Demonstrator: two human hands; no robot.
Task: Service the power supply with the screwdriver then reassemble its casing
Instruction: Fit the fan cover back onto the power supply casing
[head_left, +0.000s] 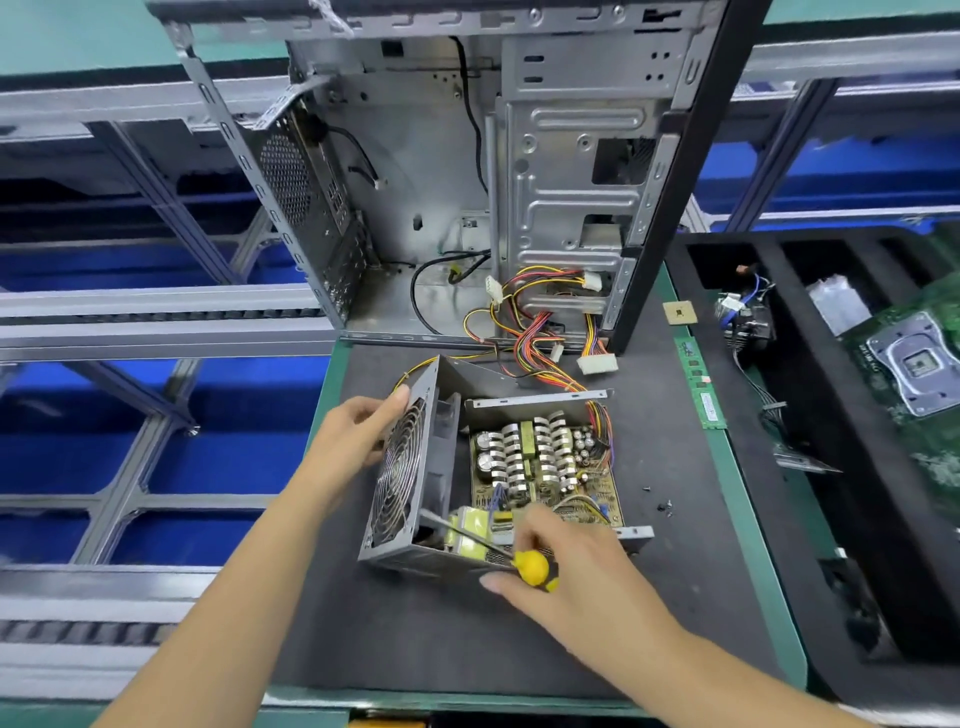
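An open computer case (467, 171) stands on the worktop (675, 519); a memory stick (700, 382), loose screws (664, 505) and a motherboard (914, 358) lie right.

Power supply casing (415, 558): dull grey sheet metal, wire fan grille. Screwdriver (530, 566): glossy yellow plastic handle, bright steel shaft. Surface (415, 639): matt dark mat, slightly rough. Computer case (566, 171): bare stamped metal, satin sheen.

No legible text, label or number on any surface.
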